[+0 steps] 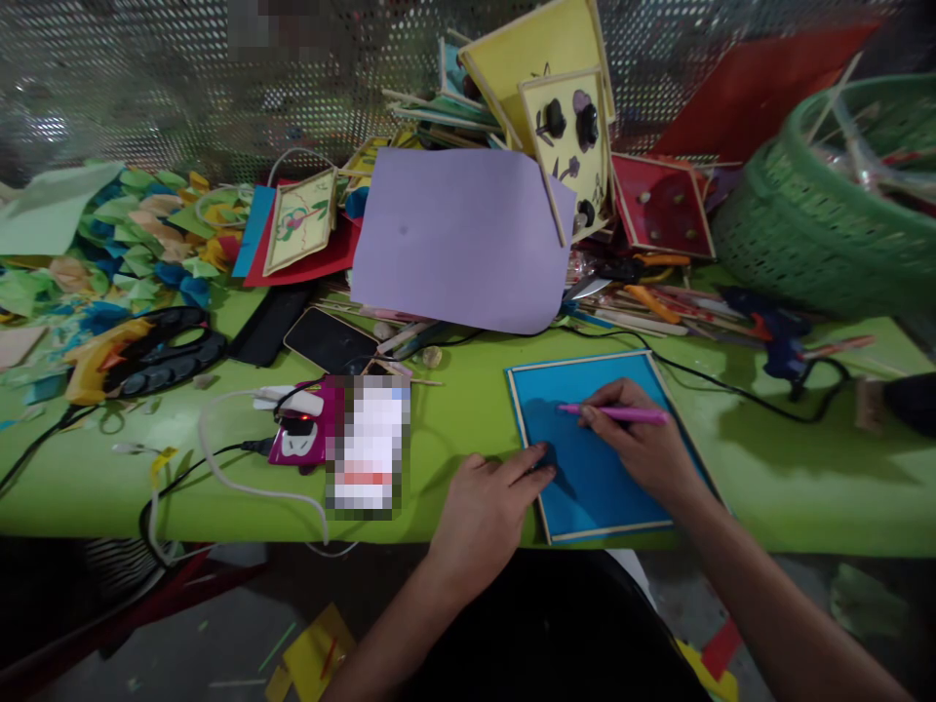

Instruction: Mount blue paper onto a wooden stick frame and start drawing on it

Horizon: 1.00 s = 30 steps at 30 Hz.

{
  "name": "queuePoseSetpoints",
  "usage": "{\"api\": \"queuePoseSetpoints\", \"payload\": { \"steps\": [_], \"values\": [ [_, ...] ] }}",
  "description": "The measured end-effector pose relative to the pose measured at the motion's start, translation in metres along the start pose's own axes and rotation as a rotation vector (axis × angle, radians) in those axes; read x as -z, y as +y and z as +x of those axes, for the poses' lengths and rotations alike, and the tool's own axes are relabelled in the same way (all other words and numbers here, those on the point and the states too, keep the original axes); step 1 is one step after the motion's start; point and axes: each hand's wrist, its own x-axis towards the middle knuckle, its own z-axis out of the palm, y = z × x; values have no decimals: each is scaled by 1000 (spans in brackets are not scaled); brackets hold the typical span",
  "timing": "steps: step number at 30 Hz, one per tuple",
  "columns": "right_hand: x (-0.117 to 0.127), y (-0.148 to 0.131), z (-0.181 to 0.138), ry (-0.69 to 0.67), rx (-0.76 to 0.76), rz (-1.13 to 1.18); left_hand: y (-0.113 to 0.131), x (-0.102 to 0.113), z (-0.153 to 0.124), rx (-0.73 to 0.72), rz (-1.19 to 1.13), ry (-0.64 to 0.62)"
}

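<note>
A blue sheet [592, 487] edged with thin wooden sticks lies flat near the table's front edge. My right hand [643, 439] grips a pink pen [636, 414], its tip at the upper left part of the blue surface. Fingers stretched out, my left hand [489, 502] rests on the sheet's left border. Whether the pen has left a mark on the sheet cannot be made out. Behind the blue sheet, a purple sheet of paper [460, 244] leans over a pile of craft pieces.
To the left are a phone [370, 444], a magenta power strip [299, 444] with cables, and a yellow-black tool [146, 351]. Scissors [592, 283] and sticks lie behind. A glue gun [779, 336] trails a black cord at right, by a green basket [826, 214].
</note>
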Motion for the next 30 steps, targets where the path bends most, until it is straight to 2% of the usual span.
{"api": "queuePoseSetpoints", "payload": {
  "steps": [10,20,30],
  "values": [
    [3,7,1,59,34,-46,0,-1,-1,-8,-5,16],
    [6,8,-1,36,33,-23,0,-1,0,-17,11,7],
    [3,-3,-1,-28,-24,30,-1,0,0,3,-18,8]
  ]
}}
